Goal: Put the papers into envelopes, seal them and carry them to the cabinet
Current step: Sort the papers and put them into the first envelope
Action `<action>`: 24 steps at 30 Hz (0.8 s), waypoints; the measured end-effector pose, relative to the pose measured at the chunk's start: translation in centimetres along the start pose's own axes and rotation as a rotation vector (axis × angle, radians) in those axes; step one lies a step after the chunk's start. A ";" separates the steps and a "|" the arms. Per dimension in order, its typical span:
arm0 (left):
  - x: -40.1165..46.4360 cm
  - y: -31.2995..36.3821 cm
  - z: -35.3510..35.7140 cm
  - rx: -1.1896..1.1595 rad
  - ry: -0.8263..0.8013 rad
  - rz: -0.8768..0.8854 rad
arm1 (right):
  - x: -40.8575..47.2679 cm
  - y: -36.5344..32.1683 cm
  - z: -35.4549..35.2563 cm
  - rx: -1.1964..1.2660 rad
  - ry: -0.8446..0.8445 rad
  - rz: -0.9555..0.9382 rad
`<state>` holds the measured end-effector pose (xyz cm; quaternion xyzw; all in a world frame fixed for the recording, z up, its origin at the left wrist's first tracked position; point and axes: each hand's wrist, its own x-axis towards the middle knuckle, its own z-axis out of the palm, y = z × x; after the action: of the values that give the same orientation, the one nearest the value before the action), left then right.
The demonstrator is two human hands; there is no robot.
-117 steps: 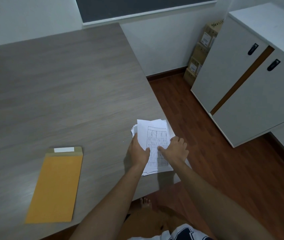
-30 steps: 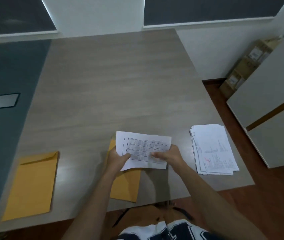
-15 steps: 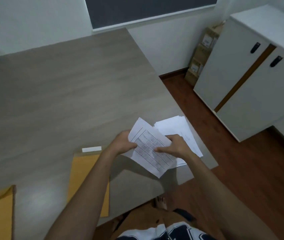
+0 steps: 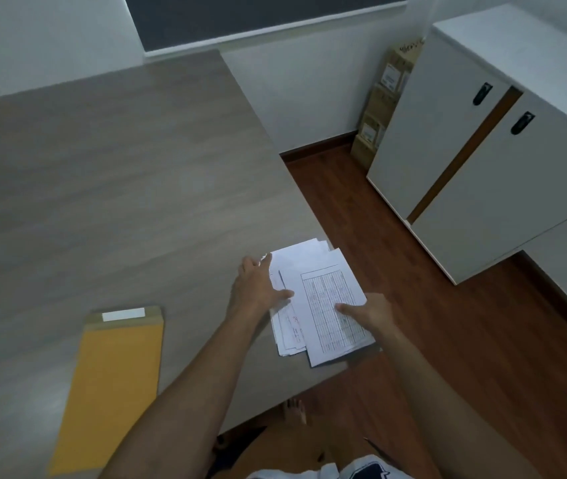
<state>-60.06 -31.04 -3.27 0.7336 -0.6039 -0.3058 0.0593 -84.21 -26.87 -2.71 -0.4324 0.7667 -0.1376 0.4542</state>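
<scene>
Mustard-yellow envelope (image 4: 109, 392), white strip on flap. White papers (image 4: 313, 302), top sheet gridded. Grey woodgrain table (image 4: 109, 174). White cabinet (image 4: 503, 174), black handles. Reddish-brown floor (image 4: 447, 340).

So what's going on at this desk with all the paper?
A person is sorting a stack of papers near the corner of the table. The left hand rests flat on the stack's edge, and the right hand presses on the top sheet, a printed grid. A yellow envelope lies flap-open to the left, not yet filled. The white cabinet stands across the floor.
</scene>
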 end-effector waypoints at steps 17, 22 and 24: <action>-1.3 1.7 2.6 -0.161 0.008 0.026 | 2.4 2.6 1.6 -0.096 0.042 0.057; -2.5 2.8 3.7 -0.653 -0.035 -0.234 | 1.3 1.2 1.8 -0.170 0.044 0.033; -2.6 2.5 4.2 -0.804 -0.027 -0.333 | -0.1 -0.1 1.8 -0.239 0.068 0.004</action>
<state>-64.55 -28.11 -4.51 0.7356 -0.3110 -0.5317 0.2820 -82.67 -26.51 -3.62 -0.4772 0.7933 -0.0588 0.3735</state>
